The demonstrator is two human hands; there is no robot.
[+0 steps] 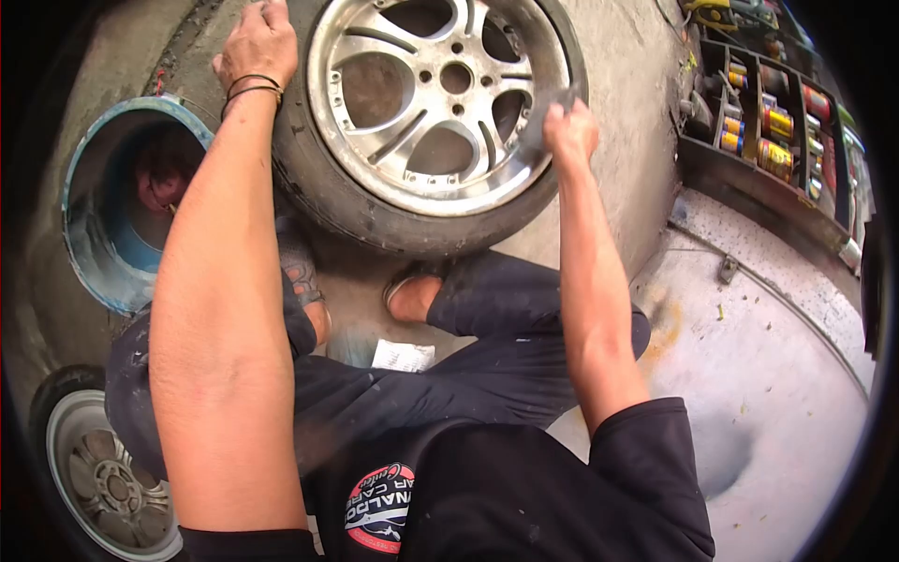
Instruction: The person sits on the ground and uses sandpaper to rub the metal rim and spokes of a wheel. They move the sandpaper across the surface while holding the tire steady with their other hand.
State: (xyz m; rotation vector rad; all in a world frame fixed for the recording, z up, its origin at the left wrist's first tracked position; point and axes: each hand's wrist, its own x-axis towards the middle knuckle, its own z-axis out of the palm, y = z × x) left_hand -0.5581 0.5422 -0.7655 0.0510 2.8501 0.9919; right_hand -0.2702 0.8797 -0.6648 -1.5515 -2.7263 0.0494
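Observation:
A silver alloy wheel [454, 140] with a black tyre [375, 225] lies flat on the floor in front of my feet. At the tyre's upper left edge is my left hand [257, 47], its fingers curled closed; what is in them, if anything, is hidden. My right hand [571, 133] is closed in a fist over the right side of the rim. A small dark, motion-smeared thing shows at its fingers, too blurred to name.
To the left stands a round blue tub [80, 197] with something reddish inside. Another wheel with a tyre [108, 478] is at lower left. At right, a compartmented tray [749, 183] holds several small cans. A paper scrap [403, 356] lies between my legs.

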